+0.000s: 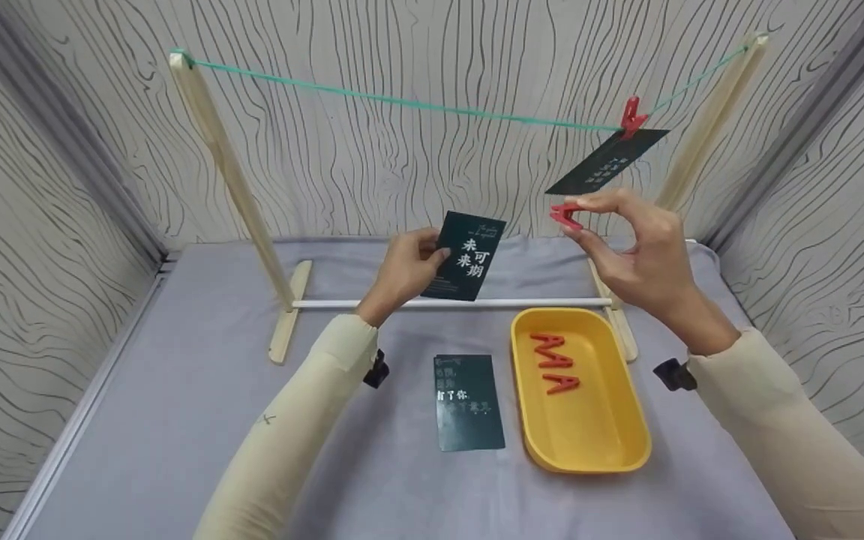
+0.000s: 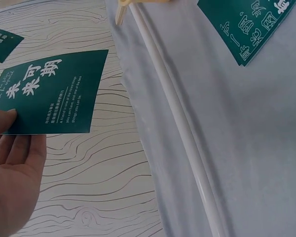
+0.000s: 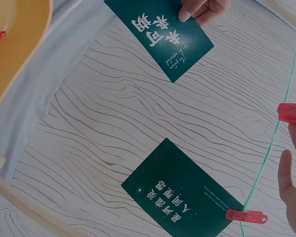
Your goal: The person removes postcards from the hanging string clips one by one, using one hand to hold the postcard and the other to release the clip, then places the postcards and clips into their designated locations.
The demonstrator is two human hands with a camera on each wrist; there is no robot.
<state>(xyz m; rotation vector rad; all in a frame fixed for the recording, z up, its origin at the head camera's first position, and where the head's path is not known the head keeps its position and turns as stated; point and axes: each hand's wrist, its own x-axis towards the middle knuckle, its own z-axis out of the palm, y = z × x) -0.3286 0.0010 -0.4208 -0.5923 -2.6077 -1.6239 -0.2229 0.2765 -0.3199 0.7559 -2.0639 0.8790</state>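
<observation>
A dark green card with white lettering is pinched at its left edge by my left hand, thumb in front and fingers behind. My right hand pinches a red clothespin between thumb and fingertip, to the right of that card and below the string in the head view. Another green card hangs from the green string, clipped by a red clothespin; in the right wrist view this hanging card shows its printed face.
Wooden posts hold up the string, joined low down by a white rod. More green cards lie stacked on the grey cloth. Beside them a yellow tray holds several red clothespins.
</observation>
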